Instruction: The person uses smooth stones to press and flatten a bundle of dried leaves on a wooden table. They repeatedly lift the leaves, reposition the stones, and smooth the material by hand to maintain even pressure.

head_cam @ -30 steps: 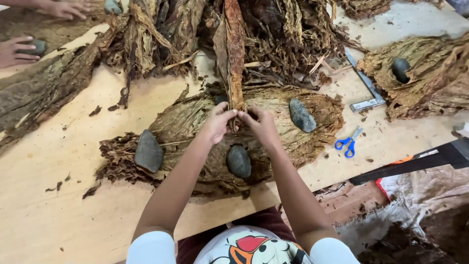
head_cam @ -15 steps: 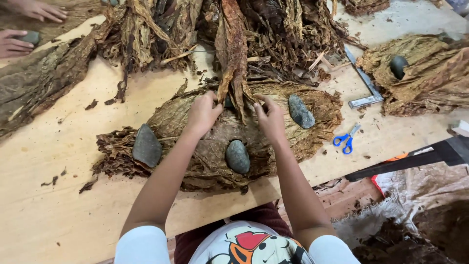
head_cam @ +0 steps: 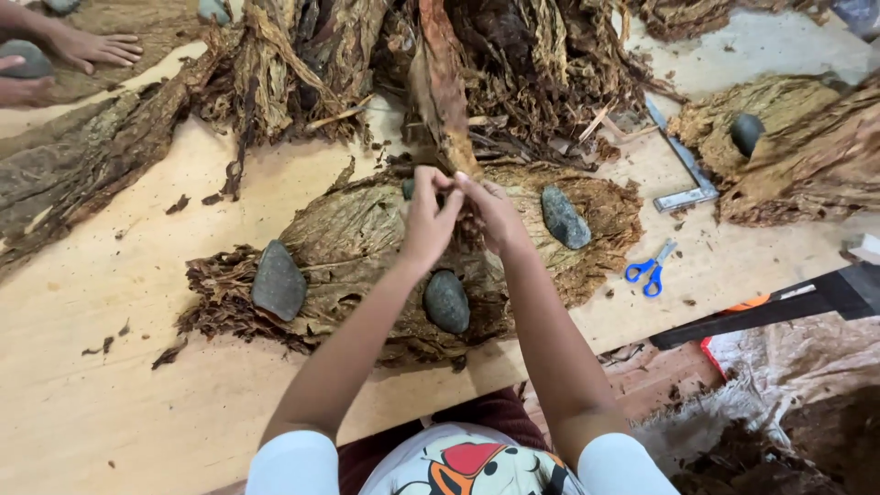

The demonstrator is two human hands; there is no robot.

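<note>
My left hand (head_cam: pixel 429 215) and my right hand (head_cam: pixel 493 213) meet above a flat stack of dried brown leaves (head_cam: pixel 367 247) on the wooden table (head_cam: pixel 110 367). Both pinch the lower end of a long reddish-brown leaf (head_cam: pixel 442 92) that runs away from me into a big heap of loose leaves (head_cam: pixel 513 55). Three dark grey stones weigh the stack down: one at its left (head_cam: pixel 278 281), one in front of my wrists (head_cam: pixel 446 301), one at the right (head_cam: pixel 561 216).
Blue-handled scissors (head_cam: pixel 649 269) and a metal square (head_cam: pixel 683 170) lie right of the stack. Another leaf pile with a stone (head_cam: pixel 746 132) sits at far right. Another person's hands (head_cam: pixel 78 50) rest at top left. A dark bar (head_cam: pixel 779 307) crosses the table's right edge.
My hands were apart on the stack half a second ago; now they have come together and lifted onto the end of the long leaf.
</note>
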